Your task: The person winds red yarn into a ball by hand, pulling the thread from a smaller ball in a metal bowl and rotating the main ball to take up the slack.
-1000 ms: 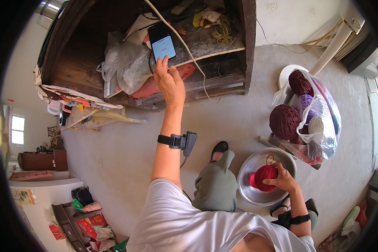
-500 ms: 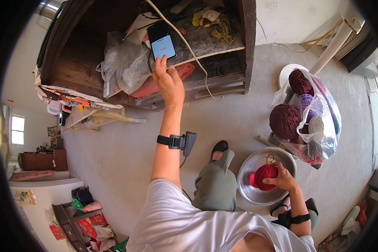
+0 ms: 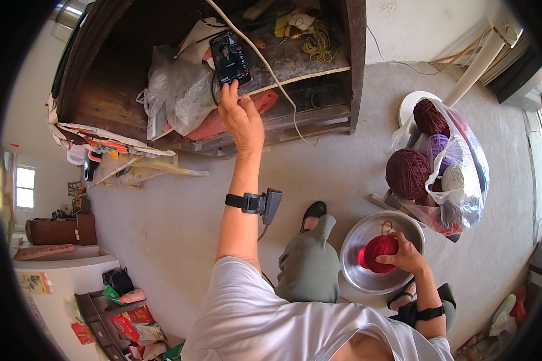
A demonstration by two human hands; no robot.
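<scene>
A phone (image 3: 230, 60) with a dark picture on its lit screen lies on the cabinet shelf. Stretched forward, my left hand (image 3: 241, 117) touches the phone's lower end with its fingertips, holding nothing. In a shiny metal basin (image 3: 356, 274) at the lower right sits a ball of red yarn (image 3: 380, 248). Around its right side curl the fingers and thumb of my right hand (image 3: 407, 256). A loose brown loop (image 3: 387, 227) lies beyond the ball, inside the basin.
A clear plastic bag (image 3: 468, 174) of maroon, purple and white yarn balls is right of the basin. The wooden cabinet (image 3: 356, 72) holds crumpled plastic bags (image 3: 190, 99), red cloth (image 3: 256, 108) and yellow-green string (image 3: 319, 45). A pale cord (image 3: 271, 72) hangs over its edge.
The phone's screen has switched from a pale blue display to a dark picture. Both hands stay in nearly the same places.
</scene>
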